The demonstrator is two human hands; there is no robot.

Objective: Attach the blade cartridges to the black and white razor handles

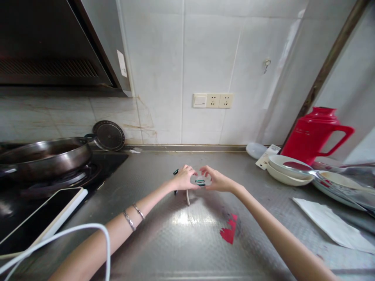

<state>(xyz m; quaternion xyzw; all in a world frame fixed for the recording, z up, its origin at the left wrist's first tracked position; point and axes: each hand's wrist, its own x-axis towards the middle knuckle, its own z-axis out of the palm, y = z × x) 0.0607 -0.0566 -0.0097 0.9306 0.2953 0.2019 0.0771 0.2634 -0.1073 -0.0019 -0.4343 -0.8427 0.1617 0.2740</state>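
Note:
My left hand [184,178] and my right hand [216,180] face each other low over the middle of the steel counter, fingers and thumbs curved. Between them is a small clear object with dark green marks [200,182], gripped from both sides. Its exact kind is too small to tell. Just under my left hand a beige curved piece [188,198] sticks out toward me. Dark green bits [175,171] show on that hand's far left side; my fingers hide how these parts connect.
A metal pan [43,158] stands on the stove at left, near a tablet-like device [38,222] and a white cable [108,249]. On the right are a red thermos jug [312,136], stacked bowls [288,180] and white paper [331,224]. A red patch [229,232] marks the counter [164,249].

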